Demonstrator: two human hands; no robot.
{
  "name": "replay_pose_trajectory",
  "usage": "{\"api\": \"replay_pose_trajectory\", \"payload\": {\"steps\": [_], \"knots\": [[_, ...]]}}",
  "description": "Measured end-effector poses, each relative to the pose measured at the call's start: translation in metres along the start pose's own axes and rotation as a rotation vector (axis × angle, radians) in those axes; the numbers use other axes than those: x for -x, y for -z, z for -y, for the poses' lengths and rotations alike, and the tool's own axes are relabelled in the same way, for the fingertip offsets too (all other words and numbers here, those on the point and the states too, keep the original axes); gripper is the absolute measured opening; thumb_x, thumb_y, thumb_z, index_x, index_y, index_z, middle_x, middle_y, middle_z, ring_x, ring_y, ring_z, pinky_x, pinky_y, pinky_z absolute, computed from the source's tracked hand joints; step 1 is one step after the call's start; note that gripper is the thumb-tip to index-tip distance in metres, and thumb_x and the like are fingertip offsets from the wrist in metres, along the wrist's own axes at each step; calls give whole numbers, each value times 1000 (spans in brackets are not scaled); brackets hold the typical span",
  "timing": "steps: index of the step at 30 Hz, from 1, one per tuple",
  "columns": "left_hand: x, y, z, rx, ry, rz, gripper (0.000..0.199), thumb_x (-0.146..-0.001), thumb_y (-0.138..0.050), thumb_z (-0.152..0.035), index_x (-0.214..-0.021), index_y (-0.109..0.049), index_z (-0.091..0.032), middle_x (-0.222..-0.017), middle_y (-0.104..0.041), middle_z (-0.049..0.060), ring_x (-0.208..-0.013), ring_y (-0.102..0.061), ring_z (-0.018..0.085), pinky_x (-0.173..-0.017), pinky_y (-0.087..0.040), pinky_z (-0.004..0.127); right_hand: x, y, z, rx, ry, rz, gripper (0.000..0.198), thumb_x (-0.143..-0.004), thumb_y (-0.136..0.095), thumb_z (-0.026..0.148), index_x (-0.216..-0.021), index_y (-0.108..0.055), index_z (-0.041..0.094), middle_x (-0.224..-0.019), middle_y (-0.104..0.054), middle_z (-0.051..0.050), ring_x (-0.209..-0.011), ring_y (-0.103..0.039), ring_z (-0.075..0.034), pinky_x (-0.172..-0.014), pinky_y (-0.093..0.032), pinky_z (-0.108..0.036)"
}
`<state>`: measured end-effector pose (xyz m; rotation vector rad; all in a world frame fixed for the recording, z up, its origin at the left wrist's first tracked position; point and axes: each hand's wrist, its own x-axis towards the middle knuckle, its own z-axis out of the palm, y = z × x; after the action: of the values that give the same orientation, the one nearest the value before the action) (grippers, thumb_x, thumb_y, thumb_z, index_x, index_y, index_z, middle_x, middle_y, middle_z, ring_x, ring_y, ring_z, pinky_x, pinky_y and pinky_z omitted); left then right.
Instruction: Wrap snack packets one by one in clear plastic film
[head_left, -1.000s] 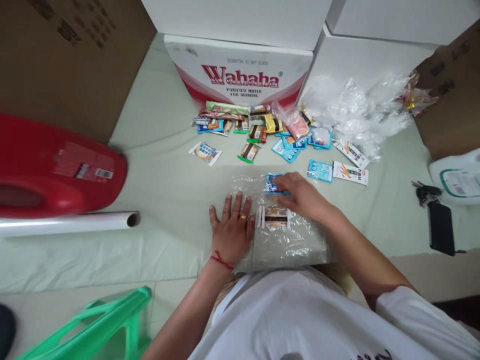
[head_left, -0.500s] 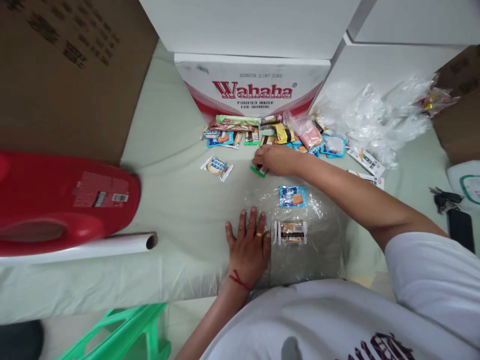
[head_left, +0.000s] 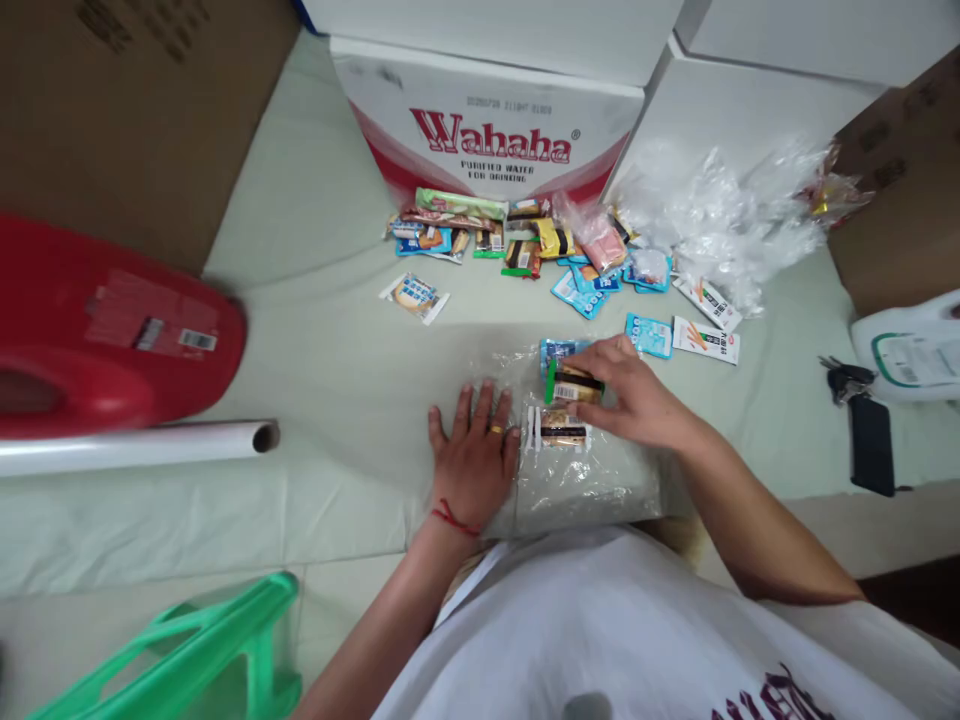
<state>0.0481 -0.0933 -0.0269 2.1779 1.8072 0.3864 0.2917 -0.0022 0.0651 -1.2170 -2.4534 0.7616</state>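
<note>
My right hand point(head_left: 626, 390) grips a green-edged biscuit packet point(head_left: 574, 385) by its right end, over a clear plastic bag point(head_left: 585, 490). Partly covered by it is a blue biscuit packet point(head_left: 556, 352) on the bag. Just below lies a white-ended biscuit packet point(head_left: 559, 430), its right side close under my fingers. Flat on the cloth, fingers spread, my left hand point(head_left: 474, 450) rests at the bag's left edge, holding nothing. A single white-and-blue packet point(head_left: 416, 297) lies apart, up and to the left.
A row of mixed snack packets point(head_left: 517, 245) lies before the Wahaba carton point(head_left: 487, 120). Crumpled clear bags point(head_left: 720, 220) are piled at right, near white stick-snack packets point(head_left: 705, 340). A red jug point(head_left: 112, 330) and white tube point(head_left: 142, 445) stand left; a phone point(head_left: 871, 445) lies right.
My right hand has brought the green-edged packet from near the snack row down over the bag. My left hand keeps its place by the bag; the whole view has shifted slightly.
</note>
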Motion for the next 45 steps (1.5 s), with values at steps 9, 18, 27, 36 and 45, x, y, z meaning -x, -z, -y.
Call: {"api": "replay_pose_trajectory", "payload": {"steps": [9,18,27,36,45], "knots": [[-1,0,-2,-48,33,23,56,-109,-38,-42,-163,-47,-29,-174,-37,8,-164,-30,35,-132,-7,71,39,-57,3,31,-76,45,52,-99,-69,44,-146,-63,23,-132,-66,-14,-122,-53,-34,-109,-41,-54],[3,3,12,-13,5,-28,56,-110,-37,-39,-162,-49,-25,-174,-38,13,-162,-36,32,-133,-16,63,100,-34,-4,-90,99,-155,36,-105,-61,36,-140,-65,29,-119,-67,-11,-110,-62,-27,-95,-55,-46],[22,-8,39,-97,-177,-236,45,-102,-61,-38,-146,-65,-30,-163,-55,14,-165,-27,33,-135,-12,63,193,-77,-14,66,-13,-121,52,-100,-70,41,-150,-60,31,-138,-66,-15,-130,-59,-35,-105,-54,-59],[5,4,41,-90,-153,-137,46,-102,-58,-42,-147,-64,-37,-169,-48,9,-165,-27,36,-133,-1,69,172,-83,-7,-93,-72,-340,25,-101,-58,26,-115,-77,32,-114,-72,-9,-105,-67,-29,-92,-56,-54],[-16,-1,32,142,-46,-216,29,-100,-55,-40,-115,-68,-20,-142,-67,17,-148,-52,32,-125,-38,57,130,-42,-9,-378,-47,-262,19,-105,-59,33,-109,-77,29,-104,-75,-7,-94,-72,-21,-81,-60,-37]]}}
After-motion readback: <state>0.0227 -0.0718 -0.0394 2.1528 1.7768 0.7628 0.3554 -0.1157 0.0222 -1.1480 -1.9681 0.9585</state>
